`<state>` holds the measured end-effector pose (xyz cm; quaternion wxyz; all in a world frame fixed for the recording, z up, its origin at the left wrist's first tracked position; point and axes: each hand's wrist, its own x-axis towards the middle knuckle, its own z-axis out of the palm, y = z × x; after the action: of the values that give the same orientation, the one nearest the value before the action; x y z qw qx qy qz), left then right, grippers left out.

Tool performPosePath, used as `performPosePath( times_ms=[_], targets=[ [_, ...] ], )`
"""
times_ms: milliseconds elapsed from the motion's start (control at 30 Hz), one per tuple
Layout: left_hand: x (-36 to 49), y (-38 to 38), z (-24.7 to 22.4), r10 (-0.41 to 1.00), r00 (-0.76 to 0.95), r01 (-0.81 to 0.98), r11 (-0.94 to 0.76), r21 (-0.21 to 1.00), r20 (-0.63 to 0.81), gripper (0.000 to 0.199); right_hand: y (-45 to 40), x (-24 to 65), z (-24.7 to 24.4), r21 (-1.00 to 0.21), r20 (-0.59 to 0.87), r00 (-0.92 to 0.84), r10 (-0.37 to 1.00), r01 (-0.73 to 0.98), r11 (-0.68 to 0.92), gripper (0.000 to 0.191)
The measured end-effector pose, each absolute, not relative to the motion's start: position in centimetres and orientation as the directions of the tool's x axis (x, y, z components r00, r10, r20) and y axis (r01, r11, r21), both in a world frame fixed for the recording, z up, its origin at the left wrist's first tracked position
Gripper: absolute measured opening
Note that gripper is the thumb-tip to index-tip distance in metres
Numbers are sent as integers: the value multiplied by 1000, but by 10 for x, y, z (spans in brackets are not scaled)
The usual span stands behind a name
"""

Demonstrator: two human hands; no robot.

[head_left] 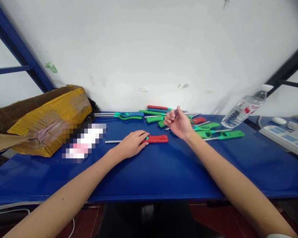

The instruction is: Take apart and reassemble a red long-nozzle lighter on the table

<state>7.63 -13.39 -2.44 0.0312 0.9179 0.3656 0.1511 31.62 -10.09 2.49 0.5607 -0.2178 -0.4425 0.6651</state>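
Note:
A red long-necked lighter point(159, 138) lies flat on the blue table, its metal tube pointing left. My left hand point(132, 144) is closed over its middle and holds it down, hiding the trigger area in part. In my right hand point(181, 125) is a slim screwdriver point(168, 131) with a dark handle, gripped between the fingers. Its thin shaft slants down to the butt end of the red lighter; whether the tip touches is too small to tell. Behind my hands lie a blue lighter point(131, 115) and several green ones, including a green lighter point(232, 134) at the right.
An open cardboard box point(49, 127) wrapped in yellow tape stands at the left, beside a pixelated patch. A tilted water bottle point(245, 107) and a white device with blue panels point(288, 138) are at the right. A white wall point(149, 49) closes off the back.

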Motion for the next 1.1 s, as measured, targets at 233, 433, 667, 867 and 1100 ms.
performPosePath(
  times_ms=[233, 433, 667, 867, 1100],
  targets=[
    [76, -133, -25, 682, 686, 663, -729, 169, 253, 44, -106, 315, 28, -823, 212, -308, 928, -568, -1, 40],
    [76, -134, -23, 689, 685, 671, -723, 162, 235, 45, -105, 313, 30, -844, 195, -261, 946, -536, 26, 46],
    [76, -133, -25, 684, 684, 664, -727, 172, 254, 45, -110, 307, 33, -841, 179, -284, 942, -541, -3, 46],
    [75, -134, -25, 688, 686, 669, -724, 168, 235, 45, -110, 309, 33, -869, 190, -263, 946, -493, 38, 38],
    [76, -133, -26, 685, 686, 668, -726, 162, 245, 45, -113, 309, 36, -877, 172, -271, 947, -481, 22, 53]
  ],
)
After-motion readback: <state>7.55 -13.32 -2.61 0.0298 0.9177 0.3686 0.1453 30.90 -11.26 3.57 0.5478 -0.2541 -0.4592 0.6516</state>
